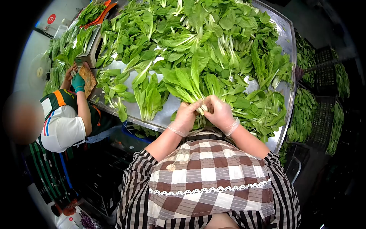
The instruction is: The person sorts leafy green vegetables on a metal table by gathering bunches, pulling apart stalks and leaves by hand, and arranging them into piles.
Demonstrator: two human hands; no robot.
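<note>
A bunch of leafy greens (188, 84) with pale stems is held just above the near edge of the metal table (131, 108), its leaves pointing away from me. My left hand (185, 117), in a thin clear glove, is closed around the lower stems. On the other side, my right hand (221, 113), gloved the same way, pinches the white stem ends with thumb and fingers. The two hands nearly touch at the base of the bunch. More loose leafy greens (150, 97) lie to the left of my left hand, and others (263, 110) lie right of my right hand.
Heaped greens (228, 42) cover much of the table. At the left, a co-worker (63, 118) with a green glove (78, 83) handles greens beside a scale-like device (91, 49). Black crates (324, 118) with greens stand beyond the table's right edge.
</note>
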